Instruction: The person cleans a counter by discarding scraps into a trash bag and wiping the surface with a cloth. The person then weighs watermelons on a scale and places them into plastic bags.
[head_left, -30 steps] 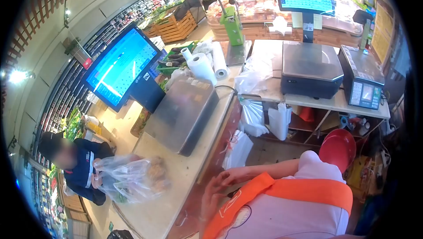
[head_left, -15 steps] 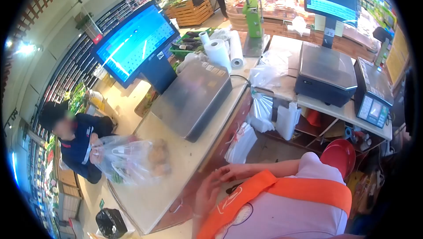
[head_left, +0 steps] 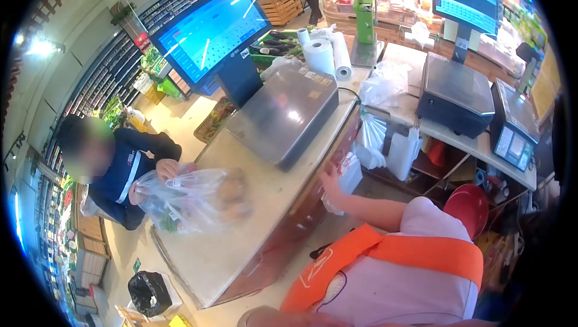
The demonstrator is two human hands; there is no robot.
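Observation:
My right hand (head_left: 331, 183) reaches out to a bundle of white plastic bags (head_left: 350, 173) hanging on the counter's side. Its fingers look spread and touch or nearly touch the bundle's upper left part; the fingertips are hard to make out. Of my left hand (head_left: 260, 317), only a blurred bit of skin shows at the bottom edge, fingers hidden. Across the counter (head_left: 211, 273), a person in a dark blue jacket (head_left: 129, 164) has both hands on a clear plastic bag (head_left: 192, 200) with blurred produce in it.
A scale (head_left: 289, 116) with a touch screen (head_left: 211, 32) stands on the counter, rolls of bags (head_left: 319, 56) behind it. Another scale (head_left: 456, 92) is to the right. More white bags (head_left: 402, 152) hang below. A red bowl (head_left: 466, 209) and a black-lined bin (head_left: 149, 294) are lower.
My right hand has left my left hand and moved up to the hanging bags. The left hand has dropped to the bottom edge. The person opposite has brought a second hand to the clear bag.

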